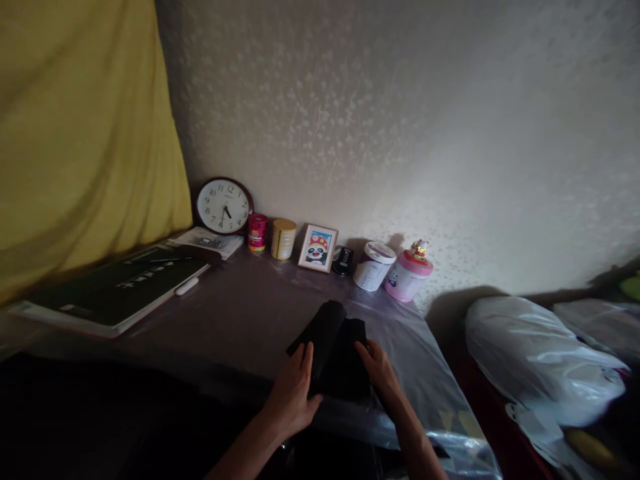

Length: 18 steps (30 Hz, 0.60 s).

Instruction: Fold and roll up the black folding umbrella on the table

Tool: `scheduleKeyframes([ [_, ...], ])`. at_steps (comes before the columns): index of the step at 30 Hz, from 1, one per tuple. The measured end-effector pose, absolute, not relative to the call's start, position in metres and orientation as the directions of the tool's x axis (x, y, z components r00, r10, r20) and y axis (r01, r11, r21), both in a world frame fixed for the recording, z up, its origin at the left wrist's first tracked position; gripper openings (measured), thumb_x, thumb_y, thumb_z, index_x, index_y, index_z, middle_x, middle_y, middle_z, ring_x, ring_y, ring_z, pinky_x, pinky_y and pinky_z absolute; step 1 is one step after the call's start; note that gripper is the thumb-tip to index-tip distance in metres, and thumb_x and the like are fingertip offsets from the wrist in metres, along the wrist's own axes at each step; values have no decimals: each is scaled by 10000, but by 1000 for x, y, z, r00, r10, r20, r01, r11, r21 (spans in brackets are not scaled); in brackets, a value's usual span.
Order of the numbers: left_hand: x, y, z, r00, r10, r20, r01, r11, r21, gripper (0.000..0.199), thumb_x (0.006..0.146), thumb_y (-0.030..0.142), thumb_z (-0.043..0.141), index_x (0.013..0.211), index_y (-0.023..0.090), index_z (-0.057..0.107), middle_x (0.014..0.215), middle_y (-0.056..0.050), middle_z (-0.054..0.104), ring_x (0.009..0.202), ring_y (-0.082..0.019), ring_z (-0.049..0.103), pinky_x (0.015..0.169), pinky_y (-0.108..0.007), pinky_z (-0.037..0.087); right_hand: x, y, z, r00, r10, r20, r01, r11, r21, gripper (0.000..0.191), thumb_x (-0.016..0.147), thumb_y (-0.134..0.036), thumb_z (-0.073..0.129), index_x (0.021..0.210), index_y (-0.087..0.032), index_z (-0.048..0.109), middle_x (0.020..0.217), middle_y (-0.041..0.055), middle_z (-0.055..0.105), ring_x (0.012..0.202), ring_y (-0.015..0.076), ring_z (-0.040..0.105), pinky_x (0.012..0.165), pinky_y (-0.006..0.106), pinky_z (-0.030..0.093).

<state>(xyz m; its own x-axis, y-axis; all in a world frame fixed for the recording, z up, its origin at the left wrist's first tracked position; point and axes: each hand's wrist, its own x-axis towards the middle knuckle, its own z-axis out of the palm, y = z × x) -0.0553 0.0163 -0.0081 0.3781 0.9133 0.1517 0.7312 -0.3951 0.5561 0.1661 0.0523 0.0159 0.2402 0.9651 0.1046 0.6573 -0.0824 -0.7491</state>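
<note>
A black, cloth-like item point(333, 343), partly folded or rolled, lies at the front edge of the plastic-covered table. On its left side rests my left hand point(295, 393), fingers pressed along the folded part and thumb lower down. My right hand point(380, 370) grips the right edge of the same item, its fingers partly hidden by the dark material. The item's lower end merges into shadow, so its outline there is unclear.
Along the wall stand a round clock point(225, 205), a red can point(257, 233), a yellow can point(283, 239), a framed panda picture point(317, 248) and two tubs point(374, 267). A large book point(120, 287) lies left. White plastic bags point(540, 353) sit right, beyond the table's edge.
</note>
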Motion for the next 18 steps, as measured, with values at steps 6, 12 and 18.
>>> scheduleKeyframes([
  [6,-57,14,1,392,918,62,755,-359,549,891,660,24,483,1416,83,17,1473,-197,201,1345,-258,236,1064,-363,280,145,73,23,221,958,181,579,21,-815,344,707,-440,531,829,-145,658,679,24,648,647,185,574,558,269,422],
  [12,-54,15,-2,383,921,70,771,-361,524,861,652,-18,448,1407,50,39,1445,-219,250,1328,-254,274,1066,-360,275,111,93,35,203,964,173,524,42,-851,356,699,-432,570,882,-142,664,719,36,660,694,194,593,589,272,443],
  [18,-52,15,-7,369,923,112,778,-373,506,837,639,-43,422,1398,35,76,1430,-233,274,1330,-259,270,1065,-375,279,89,109,27,250,951,180,614,-12,-789,398,699,-332,598,1042,-134,639,916,96,686,897,235,622,745,310,468],
])
